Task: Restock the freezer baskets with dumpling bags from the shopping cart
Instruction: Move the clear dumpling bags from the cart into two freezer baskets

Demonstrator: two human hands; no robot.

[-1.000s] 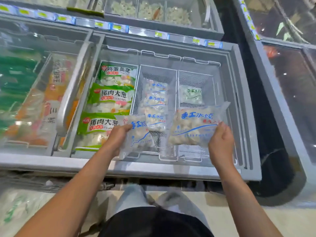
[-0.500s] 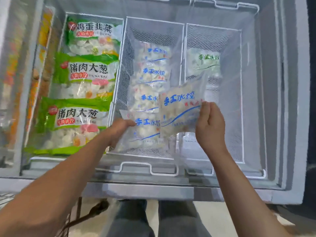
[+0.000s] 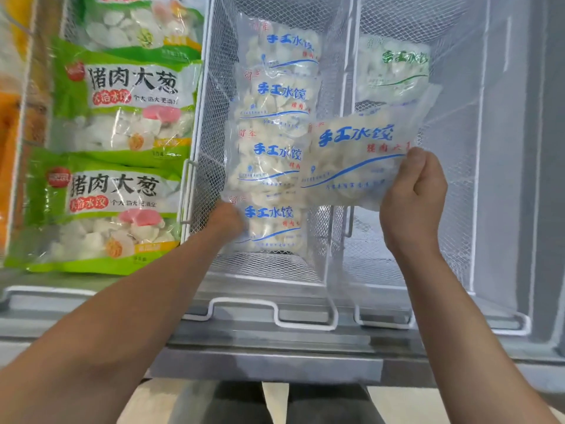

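My right hand [image 3: 414,194] grips the right end of a clear dumpling bag with blue lettering [image 3: 354,160], held above the divide between the middle basket [image 3: 269,270] and the right basket [image 3: 458,209]. My left hand [image 3: 227,223] is low inside the middle basket, on the left edge of the nearest blue-lettered bag [image 3: 272,228]; its fingers are partly hidden by the bag. Behind that bag a row of similar bags [image 3: 275,99] fills the middle basket. A single green-lettered bag [image 3: 394,68] lies at the far end of the right basket.
Green-packaged dumpling bags [image 3: 122,108] fill the left compartment. The white wire basket handles [image 3: 244,310] sit at the freezer's front rim [image 3: 275,356]. The near part of the right basket shows bare mesh. My legs stand below the freezer edge.
I have leaned in closer over the freezer. My left hand has lowered its bag into the front of the middle basket. My right hand's bag stays held above the baskets.
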